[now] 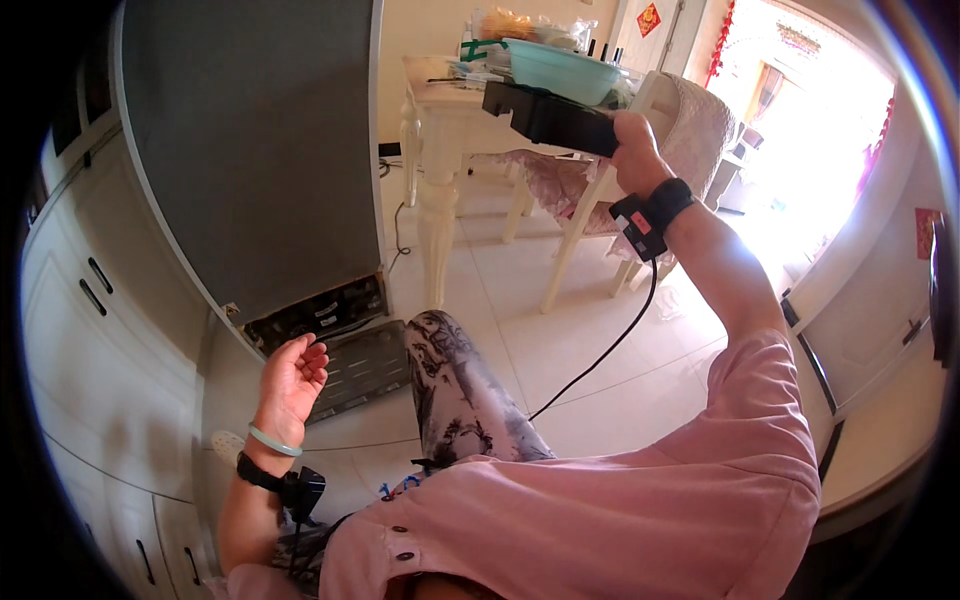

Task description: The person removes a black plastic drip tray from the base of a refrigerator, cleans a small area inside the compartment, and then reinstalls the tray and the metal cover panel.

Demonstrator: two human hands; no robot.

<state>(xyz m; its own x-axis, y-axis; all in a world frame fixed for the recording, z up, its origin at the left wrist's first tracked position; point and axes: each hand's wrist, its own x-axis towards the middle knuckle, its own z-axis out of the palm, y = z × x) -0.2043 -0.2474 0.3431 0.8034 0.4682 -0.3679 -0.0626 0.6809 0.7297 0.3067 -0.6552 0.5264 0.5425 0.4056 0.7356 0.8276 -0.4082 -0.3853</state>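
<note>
My right hand [637, 150] is stretched out to the far right, its fingers gripping one end of a long black box-shaped piece [550, 118]. That piece is level with the tabletop, in front of a turquoise basin [565, 72]; whether it touches the table I cannot tell. Low on the left, my left hand [292, 380] is palm up with loosely curled fingers and nothing visible in it. Beside it is the open bottom compartment [325, 308] of a tall grey appliance [255, 150]. A dark slotted panel [362, 368] lies on the floor below that compartment.
A white table [440, 95] with turned legs carries bags and small items. Next to it stands a chair [690, 110] with a lace cover. White cabinets [110, 350] line the left side. A thin cable [403, 235] lies on the tiles, and another cable [600, 365] hangs from my right wrist device.
</note>
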